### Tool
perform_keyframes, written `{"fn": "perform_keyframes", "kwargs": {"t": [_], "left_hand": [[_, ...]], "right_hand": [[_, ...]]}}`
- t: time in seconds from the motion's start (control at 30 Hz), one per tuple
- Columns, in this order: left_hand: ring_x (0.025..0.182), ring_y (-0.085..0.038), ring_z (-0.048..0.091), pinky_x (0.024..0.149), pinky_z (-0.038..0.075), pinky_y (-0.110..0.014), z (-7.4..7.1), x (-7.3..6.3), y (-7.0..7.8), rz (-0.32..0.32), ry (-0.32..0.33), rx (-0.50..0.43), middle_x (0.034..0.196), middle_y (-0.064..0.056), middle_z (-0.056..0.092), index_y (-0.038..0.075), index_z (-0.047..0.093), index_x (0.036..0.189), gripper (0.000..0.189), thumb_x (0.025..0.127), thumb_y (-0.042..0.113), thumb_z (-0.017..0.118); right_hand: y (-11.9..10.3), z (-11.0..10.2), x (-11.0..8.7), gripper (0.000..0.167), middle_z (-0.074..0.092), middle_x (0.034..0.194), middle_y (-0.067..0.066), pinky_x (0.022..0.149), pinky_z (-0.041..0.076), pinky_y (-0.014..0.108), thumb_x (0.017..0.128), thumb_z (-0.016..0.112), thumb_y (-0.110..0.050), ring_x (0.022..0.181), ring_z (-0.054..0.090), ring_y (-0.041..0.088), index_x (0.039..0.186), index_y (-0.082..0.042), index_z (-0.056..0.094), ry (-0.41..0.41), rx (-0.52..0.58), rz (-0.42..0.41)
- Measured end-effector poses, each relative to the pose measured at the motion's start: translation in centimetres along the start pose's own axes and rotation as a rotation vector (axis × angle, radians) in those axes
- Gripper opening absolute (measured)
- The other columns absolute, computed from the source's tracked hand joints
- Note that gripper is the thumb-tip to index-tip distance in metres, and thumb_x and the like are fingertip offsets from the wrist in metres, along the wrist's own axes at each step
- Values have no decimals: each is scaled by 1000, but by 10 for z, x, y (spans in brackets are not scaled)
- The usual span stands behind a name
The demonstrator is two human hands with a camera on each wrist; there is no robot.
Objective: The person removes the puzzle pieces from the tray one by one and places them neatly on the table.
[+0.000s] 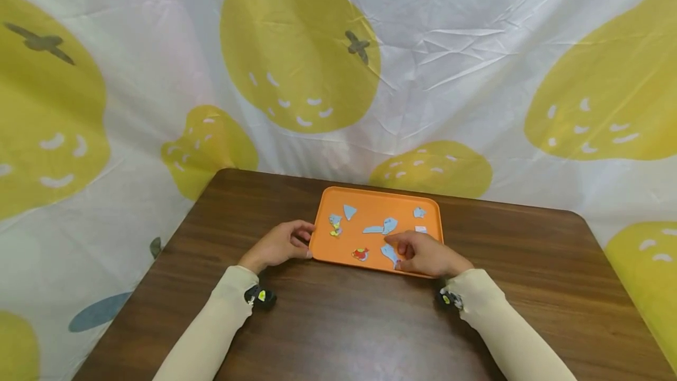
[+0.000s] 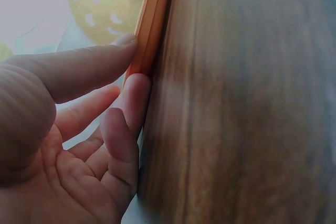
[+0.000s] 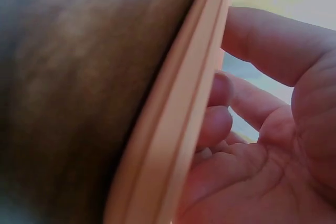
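An orange tray [image 1: 349,259] with a raised rim lies on the table. At its near left corner, my left hand [image 1: 280,243] pinches the rim between thumb [image 2: 100,69] and fingers, as the left wrist view shows. Over the tray's near right part is my right hand [image 1: 425,253], palm facing inward. Its index finger and thumb stand apart at the two ends of a light-blue paper cutout [image 1: 389,253]; the other fingers bend loosely. Just beyond lies another blue cutout [image 1: 389,226] beside a narrow blue strip [image 1: 372,230]. In the right wrist view the tray's rim [image 3: 168,124] hides some fingertips.
Also on the tray are a red round cutout [image 1: 361,254], a blue and yellow figure piece [image 1: 335,224], a blue triangle [image 1: 349,211], a small blue piece [image 1: 419,212] and a pale piece [image 1: 421,229]. A fruit-print curtain [image 1: 402,75] hangs behind the brown wooden table [image 1: 338,322].
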State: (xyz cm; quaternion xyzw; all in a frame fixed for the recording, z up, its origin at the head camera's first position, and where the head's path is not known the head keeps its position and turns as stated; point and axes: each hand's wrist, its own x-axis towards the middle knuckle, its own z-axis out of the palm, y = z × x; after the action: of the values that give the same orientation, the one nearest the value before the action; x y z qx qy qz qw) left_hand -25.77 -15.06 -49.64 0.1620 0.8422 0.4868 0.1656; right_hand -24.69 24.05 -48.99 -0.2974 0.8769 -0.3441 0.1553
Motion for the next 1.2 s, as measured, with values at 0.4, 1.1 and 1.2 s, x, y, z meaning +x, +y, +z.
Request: {"fn": "perform_keyframes", "kwargs": {"t": [0.4, 1.1, 1.2], "left_hand": [[98, -19, 72, 89, 59, -34, 1, -2, -2, -1, -7, -23, 123, -18, 65, 2, 59, 145, 63, 87, 5, 85], [95, -19, 72, 87, 59, -34, 3, 1, 3, -4, 22, -5, 120, -17, 66, 0, 61, 142, 60, 88, 7, 85], [94, -18, 72, 87, 59, -32, 4, 3, 2, -13, 36, -9, 118, -15, 67, 2, 63, 141, 59, 87, 7, 85]], "right_hand": [[0, 7, 0, 48, 64, 97, 7, 71, 52, 26, 90, 82, -6, 75, 58, 12, 133, -11, 61, 34, 45, -49], [-2, 1, -4, 54, 68, 95, 10, 76, 58, 27, 86, 87, -8, 82, 69, 17, 133, -9, 61, 103, 186, -29], [-7, 1, -4, 52, 71, 96, 10, 78, 59, 28, 86, 87, -7, 83, 72, 17, 132, -7, 62, 135, 219, -2]]}}
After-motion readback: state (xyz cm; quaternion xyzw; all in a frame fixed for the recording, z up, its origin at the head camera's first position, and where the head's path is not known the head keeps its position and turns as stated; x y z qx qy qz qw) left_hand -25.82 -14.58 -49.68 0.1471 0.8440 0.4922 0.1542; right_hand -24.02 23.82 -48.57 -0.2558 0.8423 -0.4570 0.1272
